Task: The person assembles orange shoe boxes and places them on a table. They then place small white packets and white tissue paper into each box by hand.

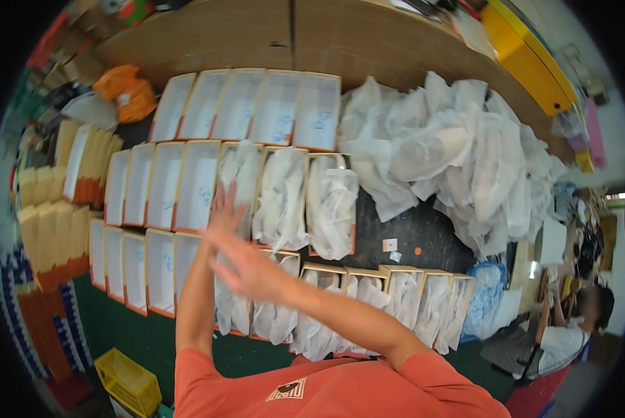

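My left hand [225,210] lies with spread fingers on a white-wrapped bundle [241,167] in an open shoe box of the middle row. My right hand [241,268] crosses over toward my left forearm; its fingers are stretched out, blurred by motion, and nothing shows in it. To the right of my left hand, two more boxes hold wrapped bundles [281,198]. Several boxes in the nearest row [403,296] are filled likewise, partly behind my right arm. Open white-lined boxes without contents [199,184] stand on the left and in the far row [316,111].
A large heap of white-wrapped, partly shoe-shaped bundles [476,157] covers the right of the dark table [413,230]. Box stacks [54,240] and an orange bag [125,90] are at left. A yellow crate [127,382] stands lower left. Another person [562,345] is at far right.
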Tool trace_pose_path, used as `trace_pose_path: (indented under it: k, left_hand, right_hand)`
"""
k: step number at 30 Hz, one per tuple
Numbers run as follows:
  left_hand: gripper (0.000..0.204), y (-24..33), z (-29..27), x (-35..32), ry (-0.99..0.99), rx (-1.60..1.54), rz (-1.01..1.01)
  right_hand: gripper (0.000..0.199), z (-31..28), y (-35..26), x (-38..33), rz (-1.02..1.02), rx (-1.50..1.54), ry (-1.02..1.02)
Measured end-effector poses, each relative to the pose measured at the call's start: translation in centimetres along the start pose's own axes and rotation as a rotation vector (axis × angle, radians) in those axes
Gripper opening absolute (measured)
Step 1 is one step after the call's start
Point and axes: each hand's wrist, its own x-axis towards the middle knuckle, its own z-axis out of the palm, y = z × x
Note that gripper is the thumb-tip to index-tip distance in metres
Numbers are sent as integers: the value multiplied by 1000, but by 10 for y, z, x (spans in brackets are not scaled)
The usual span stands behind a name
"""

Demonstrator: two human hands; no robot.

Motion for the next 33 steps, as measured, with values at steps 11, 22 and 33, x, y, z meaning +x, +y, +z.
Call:
trace_pose_path:
  k: [11,22,33]
  left_hand:
    - [48,362,119,-17,-396,-1209,-346]
    - [37,396,238,-32,-109,-1361,-664]
    - [55,409,50,-218,-298,-1632,-526]
  right_hand:
    - [26,-269,5,-400,603,44,1091]
    - [42,-655,53,-492,627,-396,1603]
    - [43,-727,126,-546,324,330,1830]
